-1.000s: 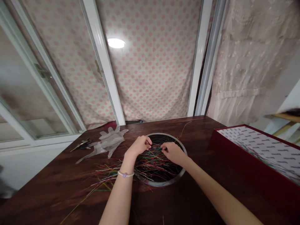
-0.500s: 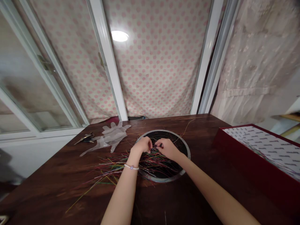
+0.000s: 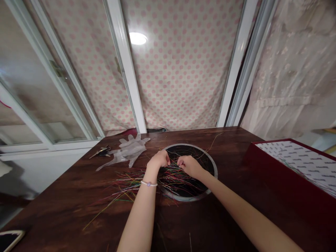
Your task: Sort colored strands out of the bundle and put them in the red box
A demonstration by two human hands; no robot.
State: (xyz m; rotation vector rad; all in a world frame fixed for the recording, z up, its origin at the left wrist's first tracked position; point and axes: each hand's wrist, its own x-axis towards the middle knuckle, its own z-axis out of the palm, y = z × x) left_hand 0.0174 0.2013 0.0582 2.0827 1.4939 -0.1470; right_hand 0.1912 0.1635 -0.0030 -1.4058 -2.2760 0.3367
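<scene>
A loose bundle of thin coloured wires (image 3: 174, 180), red, green, yellow and white, lies across a round black inset with a grey rim (image 3: 215, 168) in the table. Over the bundle's far side, my left hand (image 3: 159, 160) bends down with its fingers pinched; a beaded bracelet (image 3: 148, 183) circles that wrist. Facing it across a small gap, my right hand (image 3: 191, 166) is also closed in a pinch, thumb against fingers. Whatever is between the fingertips is too fine to make out against the wires. Loose wire ends fan out to the left on the wood.
A clear plastic glove (image 3: 130, 151) lies at the back left, beside a set of keys (image 3: 102, 151). On the right stands a dark red box (image 3: 283, 175) with a patterned white lining and wires inside. A dark, pale-edged object (image 3: 12, 239) shows at the lower left corner.
The view has turned slightly left, so everything appears shifted right. My hands are a little farther apart, both still pinched over the wires.
</scene>
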